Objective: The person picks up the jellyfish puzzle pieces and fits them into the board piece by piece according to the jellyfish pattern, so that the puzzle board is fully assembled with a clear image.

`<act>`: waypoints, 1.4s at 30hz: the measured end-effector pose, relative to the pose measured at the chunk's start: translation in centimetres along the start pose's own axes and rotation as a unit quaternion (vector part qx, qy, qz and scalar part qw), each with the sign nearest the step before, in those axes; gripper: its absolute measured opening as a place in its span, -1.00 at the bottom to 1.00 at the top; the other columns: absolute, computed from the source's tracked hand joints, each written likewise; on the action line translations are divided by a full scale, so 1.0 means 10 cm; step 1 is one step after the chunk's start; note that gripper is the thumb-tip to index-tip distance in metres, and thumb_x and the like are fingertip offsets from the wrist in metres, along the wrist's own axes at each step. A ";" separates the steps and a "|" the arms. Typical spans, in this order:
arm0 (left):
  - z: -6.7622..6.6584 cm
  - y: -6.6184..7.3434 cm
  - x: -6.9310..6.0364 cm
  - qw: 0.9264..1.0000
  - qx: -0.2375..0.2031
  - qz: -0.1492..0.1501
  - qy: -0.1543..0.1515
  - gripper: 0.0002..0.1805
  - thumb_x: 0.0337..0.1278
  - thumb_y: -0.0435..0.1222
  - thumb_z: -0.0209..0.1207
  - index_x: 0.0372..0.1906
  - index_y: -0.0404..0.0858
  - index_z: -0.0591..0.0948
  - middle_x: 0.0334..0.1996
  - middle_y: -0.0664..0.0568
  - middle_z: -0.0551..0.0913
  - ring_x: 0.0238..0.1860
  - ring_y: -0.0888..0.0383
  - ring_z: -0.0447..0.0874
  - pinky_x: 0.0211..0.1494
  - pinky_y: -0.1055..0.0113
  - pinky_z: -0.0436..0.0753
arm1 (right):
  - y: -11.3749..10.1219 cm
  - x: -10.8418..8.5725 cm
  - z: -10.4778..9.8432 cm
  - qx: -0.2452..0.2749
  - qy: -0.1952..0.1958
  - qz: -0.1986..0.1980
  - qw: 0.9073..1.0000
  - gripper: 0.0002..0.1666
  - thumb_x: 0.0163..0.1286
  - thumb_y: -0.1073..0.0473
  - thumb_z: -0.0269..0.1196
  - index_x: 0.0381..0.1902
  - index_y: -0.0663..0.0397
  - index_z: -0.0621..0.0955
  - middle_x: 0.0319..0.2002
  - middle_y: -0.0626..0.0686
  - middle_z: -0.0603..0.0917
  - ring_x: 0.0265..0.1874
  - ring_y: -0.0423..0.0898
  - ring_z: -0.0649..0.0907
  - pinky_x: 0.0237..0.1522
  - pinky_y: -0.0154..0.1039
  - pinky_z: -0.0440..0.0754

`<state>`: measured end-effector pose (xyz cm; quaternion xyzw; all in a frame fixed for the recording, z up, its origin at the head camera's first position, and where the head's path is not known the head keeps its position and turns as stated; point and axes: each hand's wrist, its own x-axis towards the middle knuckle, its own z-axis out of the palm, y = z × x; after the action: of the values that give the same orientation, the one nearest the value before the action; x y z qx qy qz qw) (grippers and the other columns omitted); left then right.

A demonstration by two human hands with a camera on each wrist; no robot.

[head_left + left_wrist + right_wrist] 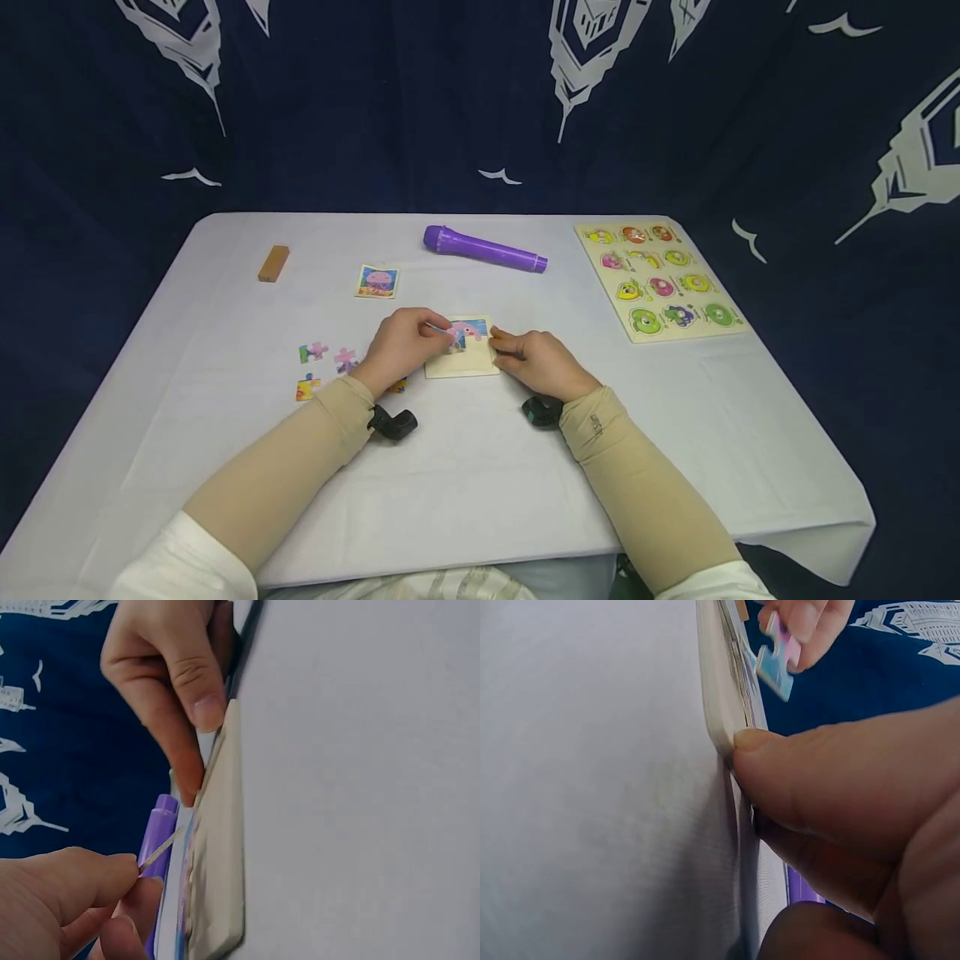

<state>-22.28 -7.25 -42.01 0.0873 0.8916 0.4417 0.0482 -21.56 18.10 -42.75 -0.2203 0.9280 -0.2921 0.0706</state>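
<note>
A small puzzle tray (468, 363) lies on the table, with pink and blue pieces fitted along its upper part. My left hand (405, 343) is at its left side; in the right wrist view its fingers pinch a pink and blue puzzle piece (775, 666), raised off the tray. The left wrist view shows that piece (161, 850) edge-on between thumb and finger. With thumb and fingers, my right hand (542, 362) grips the tray's right edge; the thumb (772, 761) presses on the rim in the right wrist view.
Loose pieces (307, 387) lie left of the tray, partly hidden by my left hand. Farther back are a small picture card (377, 282), a brown wooden block (273, 263) and a purple microphone (486, 249). A fruit puzzle board (660, 282) lies at the right.
</note>
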 end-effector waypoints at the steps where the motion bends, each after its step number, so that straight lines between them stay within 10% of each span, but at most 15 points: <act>1: 0.03 0.02 0.01 1.000 0.002 -0.001 -0.003 -0.75 0.25 -0.09 0.36 -0.02 -0.04 0.76 -0.28 0.13 0.80 -0.21 0.16 0.72 -0.13 0.23 0.58 | 0.00 0.00 0.00 -0.001 0.001 -0.001 1.000 -0.53 0.47 0.12 0.32 0.28 0.09 0.62 0.39 0.01 0.51 0.40 0.08 0.48 0.38 0.03 0.47; 17: 0.29 0.15 0.12 0.997 0.079 0.001 -0.002 -0.74 0.24 -0.03 0.38 -0.03 0.02 0.79 -0.28 0.20 0.78 -0.21 0.21 0.70 -0.20 0.25 0.56 | -0.01 0.00 0.00 0.000 0.002 -0.013 1.000 -0.54 0.46 0.14 0.33 0.27 0.10 0.63 0.38 0.03 0.53 0.39 0.09 0.49 0.37 0.05 0.47; 42: 0.31 0.22 0.11 0.991 0.132 0.011 -0.030 -0.65 0.18 -0.11 0.41 0.06 -0.05 0.70 -0.29 0.19 0.67 -0.33 0.20 0.59 -0.30 0.29 0.49 | 0.04 0.00 0.00 0.005 0.002 -0.010 1.000 -0.55 0.47 0.14 0.32 0.27 0.09 0.62 0.38 0.02 0.52 0.38 0.04 0.49 0.36 0.01 0.49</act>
<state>-22.59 -3.29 -42.17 0.1162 0.9393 0.3177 0.0576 -21.74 18.35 -42.95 -0.2288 0.9245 -0.2974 0.0672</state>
